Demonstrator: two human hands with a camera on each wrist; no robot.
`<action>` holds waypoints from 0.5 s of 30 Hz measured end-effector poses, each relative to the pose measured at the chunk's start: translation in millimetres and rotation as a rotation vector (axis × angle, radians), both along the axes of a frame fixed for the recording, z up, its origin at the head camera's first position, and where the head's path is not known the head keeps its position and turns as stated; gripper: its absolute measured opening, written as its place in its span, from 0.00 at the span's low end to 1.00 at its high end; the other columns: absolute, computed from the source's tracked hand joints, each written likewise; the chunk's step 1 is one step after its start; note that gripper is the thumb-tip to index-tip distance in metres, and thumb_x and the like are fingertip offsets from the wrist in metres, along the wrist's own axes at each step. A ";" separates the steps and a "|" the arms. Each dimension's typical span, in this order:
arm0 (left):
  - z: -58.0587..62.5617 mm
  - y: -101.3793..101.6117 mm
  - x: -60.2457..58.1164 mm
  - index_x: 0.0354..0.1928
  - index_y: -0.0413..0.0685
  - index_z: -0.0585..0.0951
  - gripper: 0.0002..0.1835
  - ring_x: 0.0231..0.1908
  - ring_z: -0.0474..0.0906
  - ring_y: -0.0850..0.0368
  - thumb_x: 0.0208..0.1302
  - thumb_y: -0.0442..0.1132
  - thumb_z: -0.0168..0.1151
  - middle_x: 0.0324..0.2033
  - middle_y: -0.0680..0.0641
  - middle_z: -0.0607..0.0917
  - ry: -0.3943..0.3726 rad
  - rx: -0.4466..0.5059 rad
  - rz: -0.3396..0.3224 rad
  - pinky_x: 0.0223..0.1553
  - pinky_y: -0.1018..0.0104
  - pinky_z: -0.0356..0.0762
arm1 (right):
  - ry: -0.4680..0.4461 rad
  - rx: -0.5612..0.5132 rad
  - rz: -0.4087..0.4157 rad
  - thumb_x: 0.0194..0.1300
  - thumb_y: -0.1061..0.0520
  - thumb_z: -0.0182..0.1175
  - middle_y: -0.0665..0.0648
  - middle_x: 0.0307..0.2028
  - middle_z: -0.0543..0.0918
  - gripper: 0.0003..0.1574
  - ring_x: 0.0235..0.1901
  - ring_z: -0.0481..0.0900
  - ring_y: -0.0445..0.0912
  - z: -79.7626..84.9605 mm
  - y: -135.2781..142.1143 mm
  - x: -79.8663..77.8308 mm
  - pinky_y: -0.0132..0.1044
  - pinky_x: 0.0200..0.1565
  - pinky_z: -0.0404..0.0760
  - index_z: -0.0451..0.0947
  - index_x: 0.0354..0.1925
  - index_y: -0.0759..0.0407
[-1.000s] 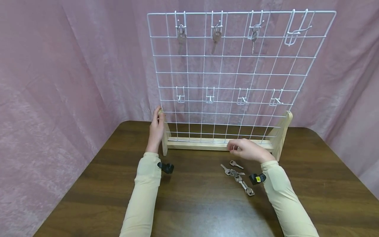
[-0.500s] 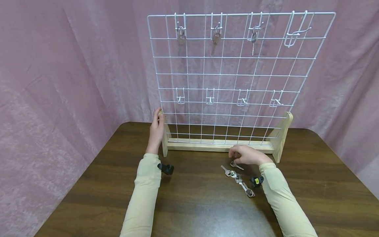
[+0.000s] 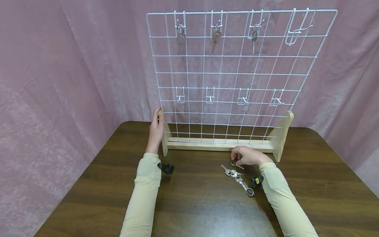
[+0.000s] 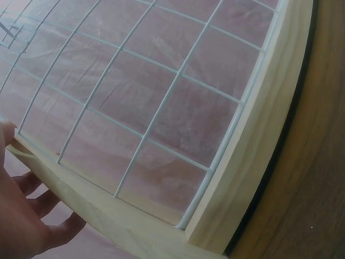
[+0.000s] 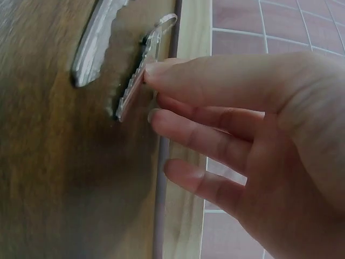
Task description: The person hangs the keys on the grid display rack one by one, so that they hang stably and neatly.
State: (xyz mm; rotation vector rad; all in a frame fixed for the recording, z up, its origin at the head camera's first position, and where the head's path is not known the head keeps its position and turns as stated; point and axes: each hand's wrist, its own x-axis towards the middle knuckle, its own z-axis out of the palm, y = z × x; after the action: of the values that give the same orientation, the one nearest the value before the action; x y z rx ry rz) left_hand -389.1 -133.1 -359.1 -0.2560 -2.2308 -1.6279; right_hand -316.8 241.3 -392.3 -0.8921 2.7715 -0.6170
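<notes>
My left hand [image 3: 156, 128] grips the left upright [image 3: 164, 146] of a wooden stand that bears a white wire grid [image 4: 180, 73]. In the left wrist view its thumb lies on one side of the wood and its fingers [image 4: 46, 208] curl around the other. At the stand's front right, my right hand [image 3: 248, 155] is low over the table, its thumb and fingertips at a small key [image 5: 132, 91]. The thumb presses on the key's blade near its head; the index fingertip is mostly hidden. A metal ring [image 5: 168, 21] shows at the key's far end.
Several more keys [image 3: 239, 180] with rings lie in a cluster just in front of the right hand. Three keys [image 3: 216, 36] hang from hooks on the grid's top row. A bare hook [image 3: 293, 33] is at top right, and a lower row of hooks [image 3: 210, 98] carries nothing.
My right hand has come down from the stand's base rail to the single key on the table, its fingers closing in on it. The left hand has stayed on the upright.
</notes>
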 end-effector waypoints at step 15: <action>3.2 0.8 3.0 0.74 0.65 0.57 0.28 0.63 0.68 0.41 0.75 0.59 0.37 0.65 0.39 0.72 0.014 0.012 -0.005 0.59 0.38 0.67 | 0.017 -0.050 0.044 0.59 0.60 0.66 0.55 0.31 0.75 0.13 0.31 0.72 0.45 -6.2 -1.0 -3.3 0.30 0.34 0.70 0.76 0.42 0.61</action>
State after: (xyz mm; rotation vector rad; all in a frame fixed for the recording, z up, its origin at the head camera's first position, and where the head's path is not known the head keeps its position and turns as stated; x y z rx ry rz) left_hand -386.1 -132.3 -355.8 -0.2694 -2.2109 -1.6364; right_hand -320.1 240.2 -398.5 -0.9699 2.7549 -0.6769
